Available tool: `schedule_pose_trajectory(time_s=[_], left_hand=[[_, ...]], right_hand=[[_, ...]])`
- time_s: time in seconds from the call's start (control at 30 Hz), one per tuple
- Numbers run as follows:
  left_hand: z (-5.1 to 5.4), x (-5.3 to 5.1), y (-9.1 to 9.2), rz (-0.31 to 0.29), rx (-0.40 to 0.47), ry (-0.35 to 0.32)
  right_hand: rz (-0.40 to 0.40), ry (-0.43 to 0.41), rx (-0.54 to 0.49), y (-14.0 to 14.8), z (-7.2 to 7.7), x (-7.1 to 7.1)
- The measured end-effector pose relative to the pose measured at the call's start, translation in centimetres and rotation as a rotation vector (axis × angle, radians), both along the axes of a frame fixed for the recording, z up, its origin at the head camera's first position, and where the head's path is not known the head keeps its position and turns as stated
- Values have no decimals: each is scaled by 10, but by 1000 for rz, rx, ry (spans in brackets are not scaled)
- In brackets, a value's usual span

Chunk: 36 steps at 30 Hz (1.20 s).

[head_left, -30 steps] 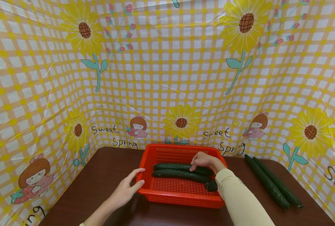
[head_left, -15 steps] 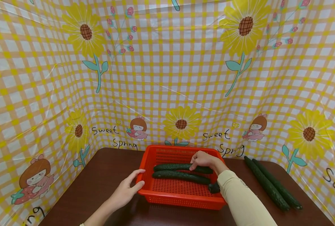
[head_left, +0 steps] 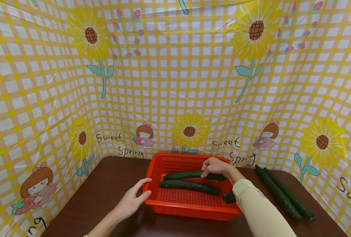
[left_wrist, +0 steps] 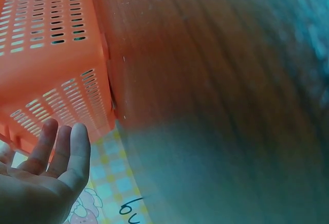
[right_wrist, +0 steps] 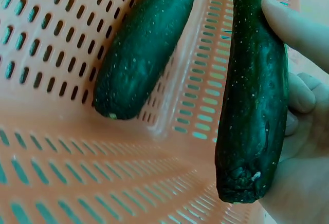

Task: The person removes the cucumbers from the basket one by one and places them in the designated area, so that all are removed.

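Note:
My right hand holds a dark green cucumber toward its right end, inside the red plastic basket. Up close in the right wrist view, thumb and fingers grip this cucumber from the side, and its blunt end hangs free. A second cucumber lies on the basket's slotted floor, nearer to me. My left hand touches the left rim with thumb and forefinger tips. In the left wrist view, the left hand's other fingers extend loosely beside the outer wall.
Two more cucumbers lie side by side on the dark brown table, right of the basket. A checked cloth with sunflowers hangs behind and at both sides. A dark object sits by the right cuff.
The right hand has moved slightly right, and the gripped cucumber has shifted right with it, its left end parting from the other one. The left hand stays at the rim.

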<state>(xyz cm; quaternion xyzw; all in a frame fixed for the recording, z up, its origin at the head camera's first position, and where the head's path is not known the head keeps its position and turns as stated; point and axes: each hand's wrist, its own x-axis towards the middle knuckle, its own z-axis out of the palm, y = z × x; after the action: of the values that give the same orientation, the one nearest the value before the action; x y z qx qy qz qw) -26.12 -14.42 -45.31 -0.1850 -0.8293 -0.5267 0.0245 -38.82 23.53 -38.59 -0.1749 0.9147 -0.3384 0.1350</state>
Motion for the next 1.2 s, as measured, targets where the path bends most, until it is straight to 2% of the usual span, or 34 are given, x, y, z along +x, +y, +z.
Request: schedule_pose_trajectory(time_s=[0.33, 0.5, 0.87, 1.0, 1.2], left_hand=[[2, 1, 1, -1, 6, -10], [0, 0, 1, 6, 5, -5], [-1, -1, 1, 7, 12, 3], [-2, -2, 1, 5, 7, 5], [-3, -2, 1, 10, -7, 9]], right_hand=[[-5, 30, 14, 8, 13, 4], [5, 44, -16, 10, 22, 8], [18, 153, 32, 11, 42, 17], [-2, 234, 59, 12, 46, 21], [-95, 304, 77, 12, 53, 29]])
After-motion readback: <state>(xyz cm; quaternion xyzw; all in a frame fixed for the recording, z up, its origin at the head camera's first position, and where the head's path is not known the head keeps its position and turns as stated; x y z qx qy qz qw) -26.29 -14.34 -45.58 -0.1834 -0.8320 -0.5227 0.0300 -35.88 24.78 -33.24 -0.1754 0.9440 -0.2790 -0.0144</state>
